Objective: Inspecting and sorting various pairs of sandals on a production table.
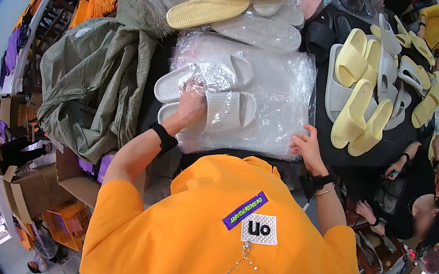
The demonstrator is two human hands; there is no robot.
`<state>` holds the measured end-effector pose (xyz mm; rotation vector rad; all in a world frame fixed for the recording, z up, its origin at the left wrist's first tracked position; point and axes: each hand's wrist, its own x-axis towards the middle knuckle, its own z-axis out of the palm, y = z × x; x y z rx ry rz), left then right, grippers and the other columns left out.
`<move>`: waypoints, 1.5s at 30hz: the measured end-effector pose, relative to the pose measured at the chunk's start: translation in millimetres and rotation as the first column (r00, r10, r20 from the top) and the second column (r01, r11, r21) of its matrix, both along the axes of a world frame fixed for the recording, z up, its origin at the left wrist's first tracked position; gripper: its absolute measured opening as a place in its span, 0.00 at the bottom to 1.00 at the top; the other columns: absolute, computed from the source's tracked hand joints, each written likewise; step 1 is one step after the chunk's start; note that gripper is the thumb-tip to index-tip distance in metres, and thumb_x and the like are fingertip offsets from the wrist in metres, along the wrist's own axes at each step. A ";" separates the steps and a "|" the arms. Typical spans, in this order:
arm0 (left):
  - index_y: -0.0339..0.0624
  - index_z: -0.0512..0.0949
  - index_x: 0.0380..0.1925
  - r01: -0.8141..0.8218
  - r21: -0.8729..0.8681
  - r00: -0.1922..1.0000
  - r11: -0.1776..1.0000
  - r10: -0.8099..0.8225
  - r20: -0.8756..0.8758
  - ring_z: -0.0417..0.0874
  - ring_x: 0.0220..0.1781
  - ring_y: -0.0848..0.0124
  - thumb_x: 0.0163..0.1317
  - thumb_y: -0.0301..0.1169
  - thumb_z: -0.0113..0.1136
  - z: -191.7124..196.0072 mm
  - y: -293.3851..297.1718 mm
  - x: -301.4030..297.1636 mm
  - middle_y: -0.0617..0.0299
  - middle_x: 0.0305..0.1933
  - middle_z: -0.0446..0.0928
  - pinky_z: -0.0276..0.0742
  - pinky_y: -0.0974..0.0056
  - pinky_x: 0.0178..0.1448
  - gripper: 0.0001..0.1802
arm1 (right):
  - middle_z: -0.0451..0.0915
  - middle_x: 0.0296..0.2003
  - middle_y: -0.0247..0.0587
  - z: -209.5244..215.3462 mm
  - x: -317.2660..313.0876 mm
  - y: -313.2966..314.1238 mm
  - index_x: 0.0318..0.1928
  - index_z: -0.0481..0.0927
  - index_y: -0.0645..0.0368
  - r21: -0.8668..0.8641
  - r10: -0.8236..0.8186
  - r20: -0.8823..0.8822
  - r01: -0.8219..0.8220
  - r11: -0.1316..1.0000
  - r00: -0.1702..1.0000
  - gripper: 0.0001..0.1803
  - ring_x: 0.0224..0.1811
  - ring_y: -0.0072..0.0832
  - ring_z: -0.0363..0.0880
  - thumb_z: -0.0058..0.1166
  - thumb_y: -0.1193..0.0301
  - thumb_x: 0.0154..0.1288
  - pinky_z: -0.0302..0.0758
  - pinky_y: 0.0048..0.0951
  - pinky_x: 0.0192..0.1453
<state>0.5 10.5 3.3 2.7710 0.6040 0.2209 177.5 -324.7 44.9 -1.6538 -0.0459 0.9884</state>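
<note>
A pair of white ribbed slide slippers (223, 110) lies side by side on a stack of clear plastic bags (279, 98). My left hand (193, 102) is closed on the slippers from the heel side, its fingers curled between the two and partly hidden. The upper slipper looks shiny, but I cannot tell whether plastic covers it. At the right edge of the bags, my right hand (306, 146) has its fingers bent and apart, the tips touching the film. It holds nothing that I can make out.
Bagged yellow slippers (207, 13) lie beyond the stack. Loose yellow slides (351, 116) and white ones (339, 98) cover the right of the black table. A grey-green woven sack (91, 86) bulges at left. A co-worker in black (415, 192) sits at right.
</note>
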 end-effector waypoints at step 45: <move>0.36 0.73 0.33 0.249 -0.015 0.883 0.968 -0.220 0.415 0.69 0.43 0.51 0.38 0.24 0.55 134.5 -15.4 56.1 0.50 0.35 0.70 0.61 0.51 0.47 0.16 | 0.77 0.28 0.31 -18.8 2.2 -1.9 0.56 0.65 0.57 -0.075 0.089 0.261 -0.072 0.995 0.961 0.22 0.29 0.15 0.71 0.48 0.73 0.60 0.66 0.17 0.31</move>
